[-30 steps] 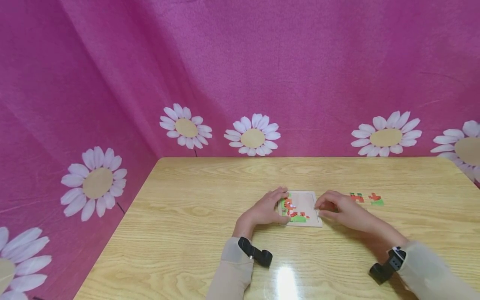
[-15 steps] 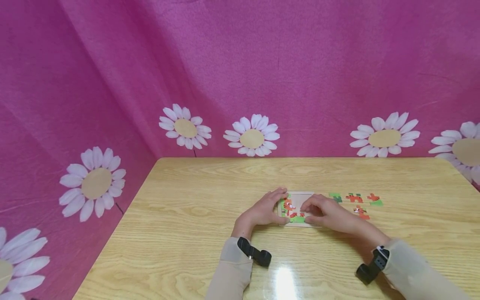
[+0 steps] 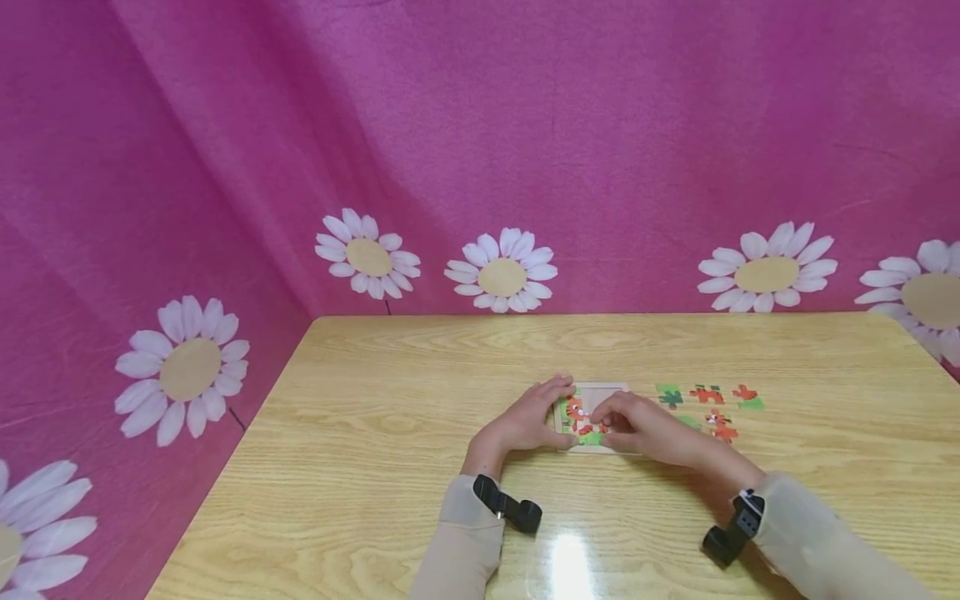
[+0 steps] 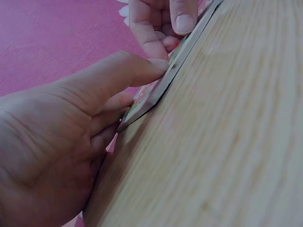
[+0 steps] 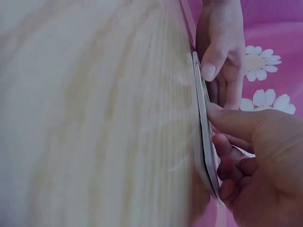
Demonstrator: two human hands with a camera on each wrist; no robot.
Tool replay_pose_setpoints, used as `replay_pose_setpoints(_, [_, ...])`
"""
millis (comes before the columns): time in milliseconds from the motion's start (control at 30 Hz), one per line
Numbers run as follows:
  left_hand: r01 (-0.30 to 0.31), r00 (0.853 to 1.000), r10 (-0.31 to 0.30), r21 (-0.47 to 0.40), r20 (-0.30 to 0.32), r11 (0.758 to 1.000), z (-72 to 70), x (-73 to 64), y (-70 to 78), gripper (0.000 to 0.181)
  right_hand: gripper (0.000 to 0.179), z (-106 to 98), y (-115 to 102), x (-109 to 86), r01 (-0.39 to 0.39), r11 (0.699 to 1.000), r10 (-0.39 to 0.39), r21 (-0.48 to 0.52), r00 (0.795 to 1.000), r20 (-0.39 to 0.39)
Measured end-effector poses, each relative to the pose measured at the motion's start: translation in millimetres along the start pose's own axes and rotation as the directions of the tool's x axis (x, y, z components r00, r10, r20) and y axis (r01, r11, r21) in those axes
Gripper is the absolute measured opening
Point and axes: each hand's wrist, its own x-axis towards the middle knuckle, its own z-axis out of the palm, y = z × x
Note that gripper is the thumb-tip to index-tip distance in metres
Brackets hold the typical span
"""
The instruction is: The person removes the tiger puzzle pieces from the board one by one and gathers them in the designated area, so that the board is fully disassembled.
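Observation:
A small wooden jigsaw tray point(image 3: 606, 395) lies on the table, with orange and green pieces point(image 3: 576, 409) fitted along its left and near sides. My left hand point(image 3: 521, 422) holds its left side, thumb on the near edge and fingers at the far corner. The thumb point(image 4: 137, 68) lies on the rim in the left wrist view. Over the tray's near middle, my right hand point(image 3: 648, 427) has thumb and forefinger on a puzzle piece point(image 3: 599, 427), largely covered by the fingers. In the right wrist view, this hand's fingers point(image 5: 227, 165) are curled beside the tray edge point(image 5: 201, 113).
Several loose pieces lie right of the tray: a green one point(image 3: 670, 395), an orange one point(image 3: 707, 394), an orange-and-green one point(image 3: 747, 396) and a tiger-face one point(image 3: 721, 425). Another green piece point(image 3: 689, 422) shows partly behind the right hand. A pink flowered curtain point(image 3: 600, 167) borders the wooden table point(image 3: 405, 392).
My right hand has moved left from the tray's right edge to its near middle, uncovering loose pieces on the right. The left hand and the tray have stayed put.

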Motion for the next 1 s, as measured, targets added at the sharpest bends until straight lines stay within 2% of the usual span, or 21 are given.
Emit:
replay_pose_setpoints(167, [-0.008,1.0,0.008,-0.002,0.004,1.0,-1.1,-0.7,0.2,0.079,0.016,2.1,-4.6,2.1,0.012,1.0,-0.012,0.005,1.0,0.027])
replay_pose_setpoints(367, [0.005,1.0,-0.005,0.002,0.011,1.0,0.7,-0.3,0.0,0.079,0.014,1.7,-5.4,2.0,0.074,0.996,-0.074,-0.053,0.997,0.007])
replay_pose_setpoints(533, [0.007,1.0,-0.007,0.008,0.008,1.0,1.2,-0.5,0.4,0.079,0.014,0.0,-3.1,2.8,0.138,0.988,-0.138,-0.061,0.99,0.016])
replay_pose_setpoints(633, [0.011,1.0,-0.011,-0.002,0.008,1.0,0.5,-1.2,1.3,0.079,0.015,-1.2,-2.5,3.4,0.148,0.987,-0.147,-0.055,0.989,0.026])
replay_pose_setpoints(833, [0.007,1.0,-0.007,-0.006,0.007,1.0,-0.5,-1.7,2.0,0.08,0.016,-0.1,-3.7,2.6,0.096,0.993,-0.094,-0.063,0.995,0.03])
replay_pose_setpoints(1000, [0.006,1.0,-0.006,-0.009,0.006,1.0,0.3,-1.3,0.9,0.079,0.019,4.9,-5.5,0.2,0.11,0.983,-0.116,-0.144,0.993,-0.03])
